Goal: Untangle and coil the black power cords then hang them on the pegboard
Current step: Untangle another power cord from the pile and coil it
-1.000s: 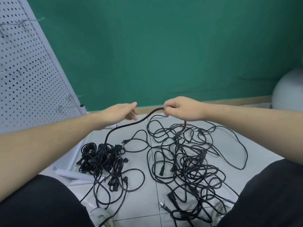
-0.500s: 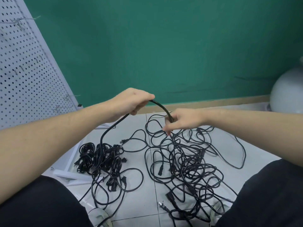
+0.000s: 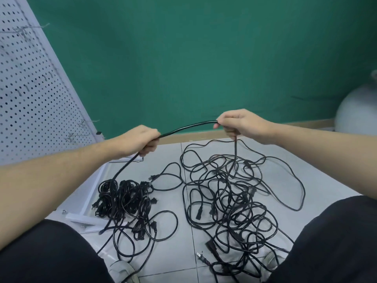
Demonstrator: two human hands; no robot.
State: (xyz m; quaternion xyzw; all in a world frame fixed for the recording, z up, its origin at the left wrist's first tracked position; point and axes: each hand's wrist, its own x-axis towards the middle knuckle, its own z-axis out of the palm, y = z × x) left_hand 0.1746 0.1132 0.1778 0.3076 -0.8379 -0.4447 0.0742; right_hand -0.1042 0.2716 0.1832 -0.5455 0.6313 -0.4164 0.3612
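A black power cord (image 3: pixel 187 126) arches in the air between my two hands. My left hand (image 3: pixel 140 140) grips it at the left end of the arch, and from there it drops to a bundle of coiled black cords (image 3: pixel 122 198) on the floor. My right hand (image 3: pixel 236 123) grips the other end, and the cord hangs down from it into a loose tangle of black cords (image 3: pixel 234 199) spread over the tiles. The white pegboard (image 3: pixel 30 94) with metal hooks leans at the left.
A green wall runs behind the floor tiles. A grey rounded object (image 3: pixel 357 111) sits at the far right. My knees in black trousers frame the bottom corners, and a shoe (image 3: pixel 122 271) shows between them. The pegboard's white foot (image 3: pixel 87 220) lies by the coiled bundle.
My hands have drawn apart. The right hand rose from the tangle and moved right, the left hand dropped and moved left, so a longer stretch of cord spans between them.
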